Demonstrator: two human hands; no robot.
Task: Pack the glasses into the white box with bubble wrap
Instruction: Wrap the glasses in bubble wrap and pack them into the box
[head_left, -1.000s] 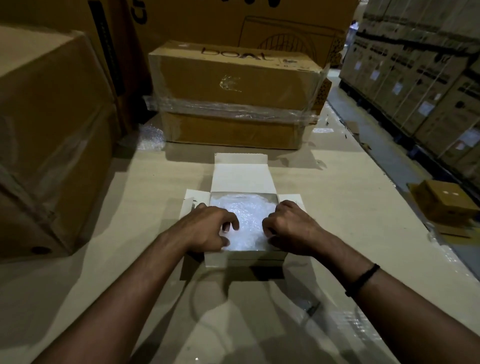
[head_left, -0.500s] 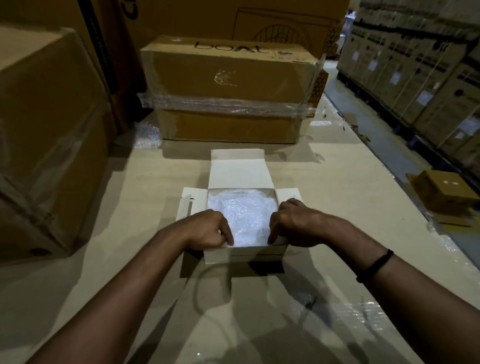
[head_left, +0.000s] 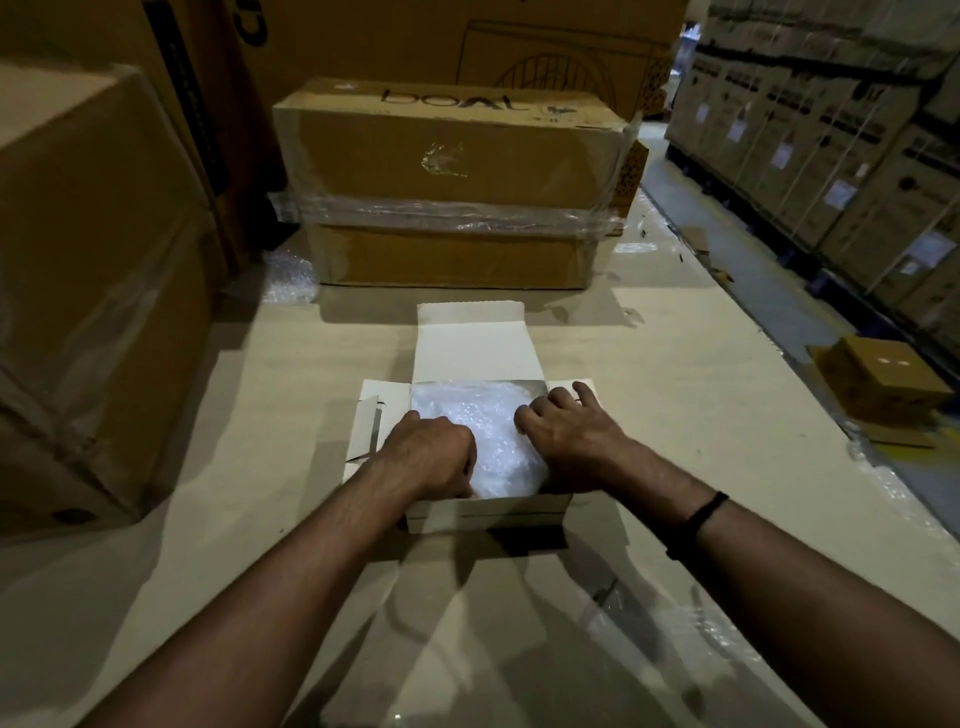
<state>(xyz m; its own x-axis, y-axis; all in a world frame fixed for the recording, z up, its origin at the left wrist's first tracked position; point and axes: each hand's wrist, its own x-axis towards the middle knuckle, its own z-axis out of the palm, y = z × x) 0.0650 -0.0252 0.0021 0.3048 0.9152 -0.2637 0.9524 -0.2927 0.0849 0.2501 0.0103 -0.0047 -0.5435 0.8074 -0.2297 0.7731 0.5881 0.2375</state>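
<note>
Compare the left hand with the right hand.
The left hand is bunched, fingers curled under; the right hand reaches further, fingers toward the white box's far right corner. The right wrist wears a black band; the left is bare. Both rest on the bubble wrap inside it.

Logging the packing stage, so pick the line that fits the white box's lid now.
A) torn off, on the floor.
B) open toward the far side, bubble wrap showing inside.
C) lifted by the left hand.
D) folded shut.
B: the lid of the white box lies open on the far side, and bubble wrap shows inside between the left hand and right hand.
</note>
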